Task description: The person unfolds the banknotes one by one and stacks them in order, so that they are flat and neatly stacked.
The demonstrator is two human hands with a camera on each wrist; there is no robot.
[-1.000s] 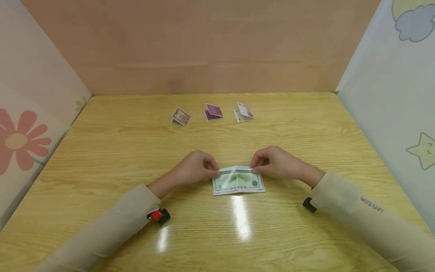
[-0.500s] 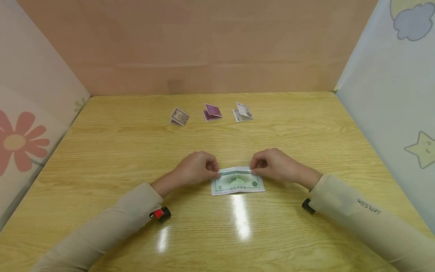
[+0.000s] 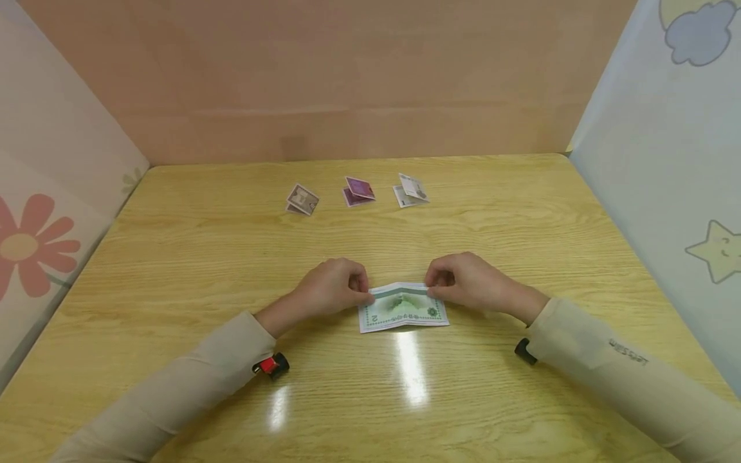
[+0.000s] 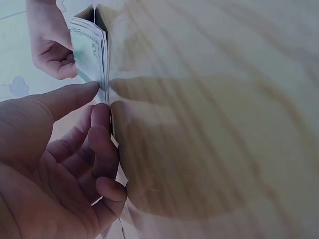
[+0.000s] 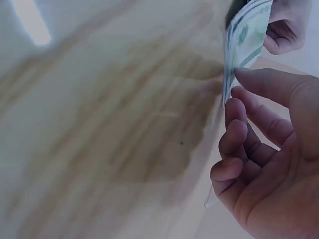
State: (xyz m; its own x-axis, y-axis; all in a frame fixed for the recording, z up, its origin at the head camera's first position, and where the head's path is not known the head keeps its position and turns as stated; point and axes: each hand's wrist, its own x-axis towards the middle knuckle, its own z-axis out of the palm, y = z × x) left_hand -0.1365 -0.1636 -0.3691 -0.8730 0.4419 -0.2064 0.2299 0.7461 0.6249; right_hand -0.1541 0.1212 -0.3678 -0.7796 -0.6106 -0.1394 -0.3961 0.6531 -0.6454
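Note:
A small stack of green banknotes (image 3: 403, 307), creased along the middle, lies near the table's centre in the head view. Its far left corner is pinched between the thumb and fingers of my left hand (image 3: 330, 286). My right hand (image 3: 471, 283) pinches the far right corner the same way. Several layered edges of the banknotes (image 4: 89, 55) show in the left wrist view, with the left thumb on the printed face. In the right wrist view the banknotes (image 5: 249, 37) bend slightly upward off the tabletop, the right thumb on top.
Along the back of the wooden table (image 3: 231, 257) stand three folded banknotes: a brown one (image 3: 303, 199), a purple one (image 3: 359, 190) and a grey-white one (image 3: 411, 189). A tan panel (image 3: 347, 77) closes the back, and decorated panels flank both sides.
Both hands keep their pinch on the green banknotes. The stack's edges look slightly better aligned than a second ago. The whole view has shifted a little.

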